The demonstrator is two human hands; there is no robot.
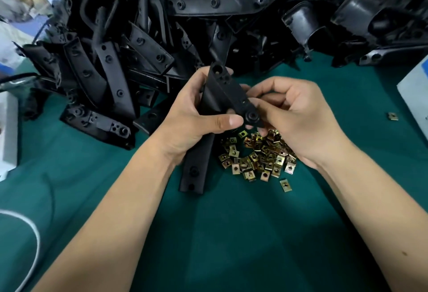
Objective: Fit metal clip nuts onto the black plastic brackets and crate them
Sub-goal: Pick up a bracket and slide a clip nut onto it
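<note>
At the frame's centre the left hand has its grip wrapped round a black bracket, thumb lying across it. The right hand pinches that bracket's lower tab with curled fingers. Just below, brass-coloured clip nuts lie heaped on the green worktop, with the bracket pile across the top.

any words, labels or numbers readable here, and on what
None can be read.
White box with blue markings at the right edge: blue marks, too blurred and cropped to read.
White and blue packaging at the left edge: blurred, no legible print.
Black plastic bracket in the hands and yellow metal clip nuts on the green cloth: no print visible.
</note>
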